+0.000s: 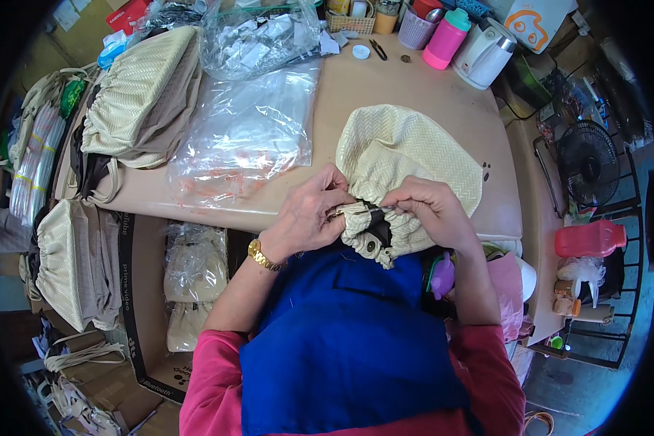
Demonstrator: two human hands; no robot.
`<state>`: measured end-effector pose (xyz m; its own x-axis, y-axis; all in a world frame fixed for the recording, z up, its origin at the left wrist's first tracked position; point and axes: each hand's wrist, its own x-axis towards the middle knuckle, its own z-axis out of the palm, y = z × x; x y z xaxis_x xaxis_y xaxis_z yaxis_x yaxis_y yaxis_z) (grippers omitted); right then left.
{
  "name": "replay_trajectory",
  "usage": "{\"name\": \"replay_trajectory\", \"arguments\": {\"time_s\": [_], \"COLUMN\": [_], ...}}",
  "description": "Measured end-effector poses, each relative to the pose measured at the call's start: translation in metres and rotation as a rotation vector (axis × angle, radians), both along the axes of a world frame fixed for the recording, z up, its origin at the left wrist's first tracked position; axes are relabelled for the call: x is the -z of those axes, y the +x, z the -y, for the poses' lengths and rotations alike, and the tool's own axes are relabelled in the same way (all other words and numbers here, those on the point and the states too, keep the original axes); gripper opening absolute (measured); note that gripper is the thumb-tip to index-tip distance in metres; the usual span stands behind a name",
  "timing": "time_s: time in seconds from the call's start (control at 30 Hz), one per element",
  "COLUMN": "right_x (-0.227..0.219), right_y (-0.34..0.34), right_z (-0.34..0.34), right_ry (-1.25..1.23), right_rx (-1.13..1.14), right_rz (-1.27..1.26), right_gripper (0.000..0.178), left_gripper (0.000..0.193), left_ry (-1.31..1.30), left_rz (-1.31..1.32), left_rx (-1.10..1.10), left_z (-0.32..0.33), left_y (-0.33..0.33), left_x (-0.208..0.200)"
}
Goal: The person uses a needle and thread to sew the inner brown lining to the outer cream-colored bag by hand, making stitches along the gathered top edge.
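A cream woven handbag [407, 156] lies on the beige table [414, 87] with its gathered mouth hanging over the near edge. My left hand [309, 214], with a gold watch on the wrist, pinches the bag's rim from the left. My right hand [432, 211] grips the same rim from the right. Between them the dark lining and a round metal snap [371, 245] show. Both hands sit close together, above my blue apron.
Clear plastic bags [243, 131] cover the table's left-middle. A stack of cream bags [134, 94] lies at the far left, more hang below [69, 261]. A pink bottle [447, 36], white kettle [483, 54] and small basket stand at the back. A black fan [588, 163] stands at right.
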<state>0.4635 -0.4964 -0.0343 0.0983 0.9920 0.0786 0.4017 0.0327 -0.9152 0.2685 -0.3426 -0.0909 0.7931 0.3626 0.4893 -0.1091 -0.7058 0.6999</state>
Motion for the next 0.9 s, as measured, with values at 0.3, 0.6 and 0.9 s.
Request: {"name": "replay_trajectory", "arguments": {"time_s": [0.3,0.6,0.9], "right_x": [-0.011,-0.018,-0.018], "right_y": [-0.01,-0.025,-0.038], "right_z": [0.004,0.009,0.015], "right_ry": [0.293,0.332,0.327], "right_rx": [0.126,0.143,0.139], "right_rz": [0.609,0.886,0.967], "right_gripper": [0.038,0.037,0.036], "left_gripper": [0.015,0.015,0.015], "left_ry": [-0.01,-0.025,-0.022], "left_rz": [-0.014,-0.016,-0.012], "left_rx": [0.002,0.007,0.015], "left_z": [-0.001,0.0,-0.004], "left_y": [0.0,0.0,0.002], "left_x": [-0.002,-0.006,-0.012]}}
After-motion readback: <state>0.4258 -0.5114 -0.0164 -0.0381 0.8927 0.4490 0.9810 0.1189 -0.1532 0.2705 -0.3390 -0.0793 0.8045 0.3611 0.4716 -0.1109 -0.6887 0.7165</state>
